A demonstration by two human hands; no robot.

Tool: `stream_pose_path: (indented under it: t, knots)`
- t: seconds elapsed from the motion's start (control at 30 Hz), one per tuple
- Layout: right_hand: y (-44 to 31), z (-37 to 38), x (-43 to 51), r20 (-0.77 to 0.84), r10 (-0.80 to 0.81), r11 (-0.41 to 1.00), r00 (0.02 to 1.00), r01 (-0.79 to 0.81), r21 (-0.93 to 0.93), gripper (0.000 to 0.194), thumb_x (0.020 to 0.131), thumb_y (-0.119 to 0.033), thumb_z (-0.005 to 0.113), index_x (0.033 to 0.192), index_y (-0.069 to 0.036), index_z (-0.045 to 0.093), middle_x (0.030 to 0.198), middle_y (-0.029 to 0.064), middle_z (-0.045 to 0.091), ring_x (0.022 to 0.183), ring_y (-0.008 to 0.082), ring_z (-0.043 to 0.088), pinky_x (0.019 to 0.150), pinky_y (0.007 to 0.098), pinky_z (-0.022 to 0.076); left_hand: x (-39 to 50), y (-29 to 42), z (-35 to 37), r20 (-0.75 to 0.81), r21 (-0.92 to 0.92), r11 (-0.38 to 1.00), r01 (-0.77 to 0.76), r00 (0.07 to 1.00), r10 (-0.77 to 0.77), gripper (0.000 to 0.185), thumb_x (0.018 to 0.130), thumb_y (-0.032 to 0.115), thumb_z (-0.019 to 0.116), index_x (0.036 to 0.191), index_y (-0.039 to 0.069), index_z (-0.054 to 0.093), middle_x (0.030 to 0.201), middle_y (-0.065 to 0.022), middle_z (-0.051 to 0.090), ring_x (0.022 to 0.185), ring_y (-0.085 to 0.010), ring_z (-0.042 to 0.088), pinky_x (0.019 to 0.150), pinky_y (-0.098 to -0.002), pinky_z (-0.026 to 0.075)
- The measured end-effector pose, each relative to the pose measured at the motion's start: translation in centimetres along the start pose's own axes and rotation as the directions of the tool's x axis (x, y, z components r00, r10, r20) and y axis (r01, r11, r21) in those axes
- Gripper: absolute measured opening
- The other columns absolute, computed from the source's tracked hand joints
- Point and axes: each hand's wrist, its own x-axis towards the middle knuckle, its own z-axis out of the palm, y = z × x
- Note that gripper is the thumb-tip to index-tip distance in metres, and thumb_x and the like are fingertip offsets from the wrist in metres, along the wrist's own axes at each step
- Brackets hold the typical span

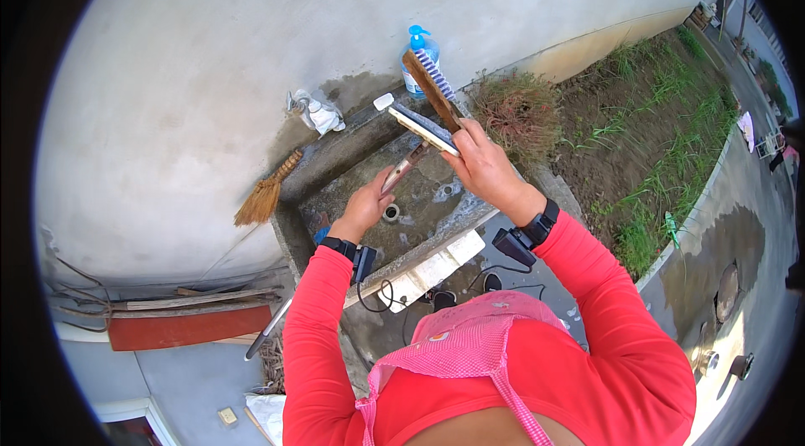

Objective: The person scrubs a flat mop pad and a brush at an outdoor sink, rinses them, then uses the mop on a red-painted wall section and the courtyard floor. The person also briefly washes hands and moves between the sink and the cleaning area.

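Observation:
My left hand [365,204] grips a worn handle [404,170] over a concrete wash basin [286,179]. The handle's far end meets a flat, white-edged head [424,130] with a dark grey face; whether they are joined I cannot tell. My right hand [484,166] is closed around the near end of a wooden-backed scrub brush [434,91], its purple and white bristles facing away to the upper right. The white-edged head also lies against my right fingers. Below, a round drain [391,213] and patches of suds show on the wet basin floor.
On the basin's back ledge are a blue pump bottle [415,37], a white bar [383,101] resembling soap, and a plastic-wrapped tap [317,114]. A straw whisk broom [267,194] leans at the left corner. White foam blocks [434,267] stand below the front rim; a planted bed [604,119] lies right.

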Motion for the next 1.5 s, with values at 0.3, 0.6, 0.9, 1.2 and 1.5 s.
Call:
stream_pose_path:
  t: [0.3, 0.6, 0.9, 1.2, 1.5]
  knots:
    - [-1.8, 4.4, -4.7, 0.143, -0.004, 0.997, 0.99, 0.014, -0.07, 0.04, 0.071, -0.011, 0.074, 0.105, -0.009, 0.053, 0.124, 0.0122, 0.051, 0.097, 0.0313, 0.064, 0.067, 0.0417, 0.0567, 2.8, -0.5, 1.7, 0.343, -0.488, 0.825, 0.286, 0.931, -0.12, 0.045, 0.077, 0.004, 0.074, 0.119, 0.005, 0.058, 0.1, -0.0064, 0.066, 0.085, -0.019, 0.062, 0.075, -0.0352, 0.05]
    - [-0.5, 8.1, -8.0, 0.184, 0.059, 0.997, 0.981, -0.049, -0.058, 0.018, 0.083, -0.008, 0.058, 0.101, -0.007, 0.055, 0.123, 0.0141, 0.051, 0.094, 0.0318, 0.065, 0.063, 0.041, 0.0569, 0.6, -1.1, 0.8, 0.503, -0.838, 0.284, 0.467, 0.862, 0.067, 0.025, 0.084, 0.012, 0.074, 0.107, 0.006, 0.065, 0.098, -0.0045, 0.065, 0.089, -0.0175, 0.061, 0.081, -0.0348, 0.051]
    - [-0.2, 5.7, -6.8, 0.341, 0.205, 0.979, 0.917, -0.191, -0.074, 0.062, 0.093, -0.02, 0.057, 0.15, -0.017, 0.032, 0.12, 0.0195, 0.052, 0.083, 0.0381, 0.066, 0.068, 0.044, 0.0568, 0.8, -0.7, 2.9, 0.474, -0.812, 0.244, 0.53, 0.843, -0.252, 0.027, 0.09, 0.023, 0.072, 0.106, 0.005, 0.063, 0.088, -0.0063, 0.066, 0.074, -0.0191, 0.065, 0.065, -0.0323, 0.055]
    - [1.9, 5.9, -6.7, 0.229, 0.197, 0.975, 0.953, -0.167, -0.146, 0.052, 0.093, -0.029, 0.059, 0.14, -0.012, 0.047, 0.093, 0.0134, 0.055, 0.086, 0.0325, 0.058, 0.07, 0.0438, 0.0498, 2.2, 2.4, 4.7, 0.582, -0.779, 0.133, 0.613, 0.785, -0.213, 0.031, 0.087, 0.022, 0.075, 0.107, 0.003, 0.062, 0.087, -0.0075, 0.066, 0.07, -0.0177, 0.066, 0.057, -0.0312, 0.056]
    - [4.4, 6.2, -9.2, 0.424, 0.262, 0.943, 0.867, -0.324, 0.081, 0.053, 0.093, -0.023, 0.059, 0.143, -0.033, 0.045, 0.085, 0.0131, 0.055, 0.076, 0.0342, 0.062, 0.064, 0.0463, 0.0496, 3.6, 3.3, 5.6, 0.715, -0.678, 0.054, 0.733, 0.674, -0.184, 0.02, 0.09, 0.008, 0.069, 0.106, 0.001, 0.061, 0.076, -0.006, 0.061, 0.065, -0.0185, 0.061, 0.059, -0.0354, 0.056]
